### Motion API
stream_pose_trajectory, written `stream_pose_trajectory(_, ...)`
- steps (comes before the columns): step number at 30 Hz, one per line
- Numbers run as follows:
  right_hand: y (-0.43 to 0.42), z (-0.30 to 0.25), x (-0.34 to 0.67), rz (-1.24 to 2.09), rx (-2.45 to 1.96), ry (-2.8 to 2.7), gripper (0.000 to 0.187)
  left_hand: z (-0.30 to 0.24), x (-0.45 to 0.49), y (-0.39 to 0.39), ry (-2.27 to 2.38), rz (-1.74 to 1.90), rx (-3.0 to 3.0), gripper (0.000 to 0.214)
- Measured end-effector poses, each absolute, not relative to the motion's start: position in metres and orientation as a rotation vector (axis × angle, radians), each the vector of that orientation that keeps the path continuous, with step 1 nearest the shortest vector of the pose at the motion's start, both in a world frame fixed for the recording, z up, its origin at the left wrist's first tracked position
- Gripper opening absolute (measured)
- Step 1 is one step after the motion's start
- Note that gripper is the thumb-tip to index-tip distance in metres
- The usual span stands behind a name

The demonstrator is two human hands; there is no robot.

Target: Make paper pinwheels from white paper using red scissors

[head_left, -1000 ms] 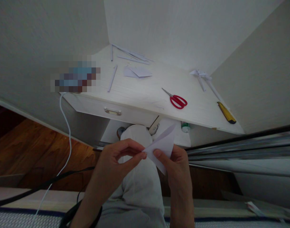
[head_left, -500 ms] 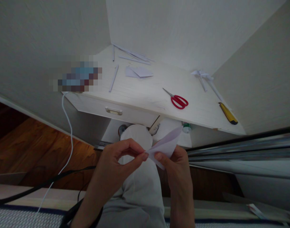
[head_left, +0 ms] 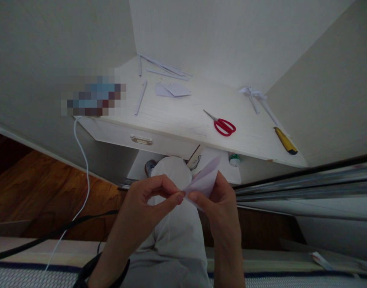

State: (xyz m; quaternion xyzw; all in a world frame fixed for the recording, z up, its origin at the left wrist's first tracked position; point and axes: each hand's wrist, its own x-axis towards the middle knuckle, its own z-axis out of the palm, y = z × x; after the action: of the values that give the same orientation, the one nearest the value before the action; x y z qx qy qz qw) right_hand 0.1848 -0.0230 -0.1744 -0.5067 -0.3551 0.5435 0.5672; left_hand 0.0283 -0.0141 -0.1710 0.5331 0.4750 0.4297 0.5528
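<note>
Above my lap, both hands hold one folded piece of white paper (head_left: 205,180). My left hand (head_left: 153,200) pinches its narrow end between thumb and fingertip. Closed round the wider part is my right hand (head_left: 221,204), the thumb pressed on the near face and the fingers hidden behind. The paper's free edges fan out up and to the right. On the desk beyond lie red-handled scissors (head_left: 222,126), a small stack of cut paper (head_left: 173,90) and a rolled paper stick (head_left: 141,98).
The white desk (head_left: 177,116) has a drawer with a metal handle (head_left: 141,140). More paper sticks (head_left: 168,70) lie at the back, a tied paper piece (head_left: 253,96) and a yellow cutter (head_left: 285,141) at right. A white cable (head_left: 87,176) hangs at left; a bottle (head_left: 234,159) stands below.
My right hand has moved slightly left, its thumb closer to my left fingertips on the paper. The whole view has shifted a little.
</note>
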Motion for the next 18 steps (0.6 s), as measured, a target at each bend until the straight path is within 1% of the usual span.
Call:
stream_pose_trajectory(2,-0.021,-0.174,0.184,1.279,-1.209,-0.840,0.033,-0.172,0.028,-0.014,1.139,1.012,1.282,0.016)
stream_pose_trajectory(5,-0.020,-0.177,0.183,1.262,-1.201,-0.821,0.018,-0.173,0.028,-0.015,1.163,1.004,1.298,0.017)
stream_pose_trajectory(8,-0.021,-0.179,0.184,1.154,-1.203,-0.810,0.008,-0.174,0.028,-0.016,1.150,0.998,1.297,0.017)
stream_pose_trajectory(9,-0.022,-0.180,0.185,1.108,-1.209,-0.805,0.010,-0.174,0.028,-0.016,1.148,0.998,1.299,0.017)
stream_pose_trajectory(11,-0.022,-0.178,0.187,1.030,-1.220,-0.821,0.021,-0.175,0.028,-0.016,1.153,0.988,1.311,0.017)
stream_pose_trajectory(12,-0.021,-0.177,0.189,1.003,-1.220,-0.846,0.023,-0.175,0.027,-0.016,1.159,0.986,1.317,0.017)
stream_pose_trajectory(13,-0.020,-0.176,0.190,0.980,-1.210,-0.877,0.021,-0.175,0.026,-0.016,1.162,0.987,1.326,0.018)
stream_pose_trajectory(15,-0.016,-0.172,0.193,0.936,-1.175,-0.933,0.010,-0.175,0.024,-0.016,1.169,0.997,1.352,0.018)
stream_pose_trajectory(18,-0.009,-0.169,0.197,0.843,-1.146,-0.947,0.015,-0.177,0.022,-0.015,1.172,1.010,1.393,0.018)
